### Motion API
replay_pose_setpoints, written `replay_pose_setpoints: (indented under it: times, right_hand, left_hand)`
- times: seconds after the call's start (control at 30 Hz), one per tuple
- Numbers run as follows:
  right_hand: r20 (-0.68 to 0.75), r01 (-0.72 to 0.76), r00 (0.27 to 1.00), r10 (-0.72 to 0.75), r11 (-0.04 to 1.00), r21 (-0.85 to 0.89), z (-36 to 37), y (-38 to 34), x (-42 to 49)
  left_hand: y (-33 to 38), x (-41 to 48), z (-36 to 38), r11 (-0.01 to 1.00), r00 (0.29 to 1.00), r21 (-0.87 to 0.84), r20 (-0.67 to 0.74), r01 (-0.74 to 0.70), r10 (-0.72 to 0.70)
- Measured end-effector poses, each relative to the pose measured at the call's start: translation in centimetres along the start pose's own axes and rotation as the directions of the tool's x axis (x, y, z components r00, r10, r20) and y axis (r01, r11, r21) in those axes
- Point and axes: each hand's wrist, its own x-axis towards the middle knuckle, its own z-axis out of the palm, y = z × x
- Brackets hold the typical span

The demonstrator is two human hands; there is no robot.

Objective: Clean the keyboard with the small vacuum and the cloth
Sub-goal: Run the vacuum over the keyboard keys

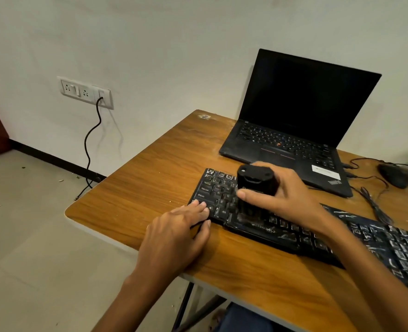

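Note:
A black keyboard (356, 238) with worn, dusty keys lies slantwise across the wooden table (150, 168). My right hand (284, 195) grips a small black vacuum (255, 183) that stands upright on the keyboard's left keys. My left hand (176, 233) lies flat at the keyboard's left near corner, fingers straight on the bottom-left keys and the thumb against the front edge. No cloth is in view.
A black laptop (294, 121) stands open, screen dark, behind the keyboard. A black mouse (394, 174) and its cables lie at the far right. A wall socket (85, 92) with a black cord hangs left of the table. The table's left edge is close to my left hand.

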Motion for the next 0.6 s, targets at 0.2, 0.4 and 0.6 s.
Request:
replay_pose_setpoints:
  times: [0.2,0.4,0.6]
  right_hand:
    - [0.028,0.053,0.998,-0.053,0.998,0.027,3.8,-0.3,0.5]
    - [0.063,-0.025,0.998,0.024,0.999,0.019,-0.1,0.0,0.3]
    - [-0.024,0.001,1.000,-0.002,0.998,-0.060,3.4,0.4,3.1]
  left_hand:
    - [-0.1,-0.1,-0.2,1.000,1.000,0.000,0.029,-0.011,0.011]
    - [-0.1,-0.1,-0.1,1.000,1.000,0.000,-0.009,-0.017,0.017]
    - [-0.1,-0.1,-0.1,0.999,0.999,0.018,0.018,-0.038,0.037]
